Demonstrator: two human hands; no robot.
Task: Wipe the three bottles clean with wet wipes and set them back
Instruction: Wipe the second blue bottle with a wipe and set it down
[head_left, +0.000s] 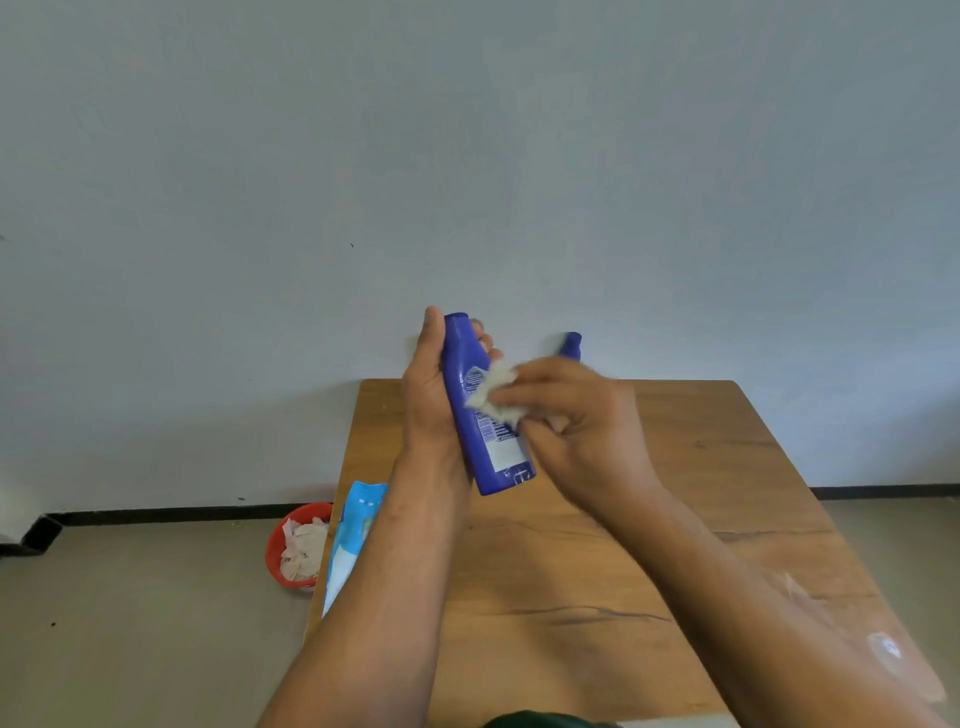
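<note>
The left grip (427, 400) clasps a blue bottle (496, 470), cap up and slightly tilted, above the desk (701, 519). The right grip (576, 415) pinches a crumpled wet wipe (493, 397) against the bottle's label. A second blue bottle (570, 345) shows behind the right grip, near the desk's far edge.

Above the far half of the table (701, 467), your left hand (428, 395) holds a bottle (485, 452), cap end away from you. Your right hand (582, 421), just to its right, presses a wet wipe (493, 392) against it. A second bottle (571, 345) stands behind that hand, near the wall (467, 156). A wet wipes pack (353, 530) lies at the table's left edge. Left of it, on the floor (130, 597), a bowl (275, 545) holds crumpled wipes (304, 548).
</note>
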